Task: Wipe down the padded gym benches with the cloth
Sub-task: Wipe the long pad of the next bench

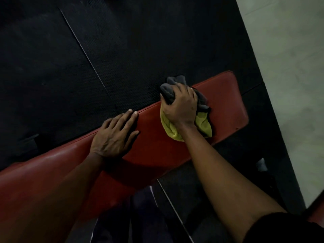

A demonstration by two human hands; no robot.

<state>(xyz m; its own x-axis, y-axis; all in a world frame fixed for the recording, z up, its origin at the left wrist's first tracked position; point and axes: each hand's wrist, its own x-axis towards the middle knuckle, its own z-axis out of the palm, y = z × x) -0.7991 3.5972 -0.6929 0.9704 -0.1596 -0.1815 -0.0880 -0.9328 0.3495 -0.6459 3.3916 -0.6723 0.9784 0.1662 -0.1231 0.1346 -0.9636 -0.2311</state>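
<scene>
Padded bench (228,106): red upholstery, running on the diagonal from the lower left of the view to a rounded short end at the upper right. There are glossy patches on the nearer stretch at lower left.

Cloth (204,124): one bunched piece, grey on its far part and yellow on its near part. It lies on the bench top against the far long edge, toward the short end. The grey folds bulge past that far edge; the yellow folds lie on the pad beside the wrist.

Right hand (180,106): on top of the cloth, fingers curled round the grey bunch and clamped on it, pressing it to the pad.

Left hand (114,135): flat on the pad, fingers straight and close together, thumb spread. The fingertips reach the far long edge. It is apart from the cloth and holds nothing.

Floor mats (105,50): black, textured, beyond the bench, with a pale seam (84,51) between two mats.

Pale floor (289,67): light surface past the mats, on the right.

Sleeve (289,228): dark, on the right upper arm at the lower right corner.
</scene>
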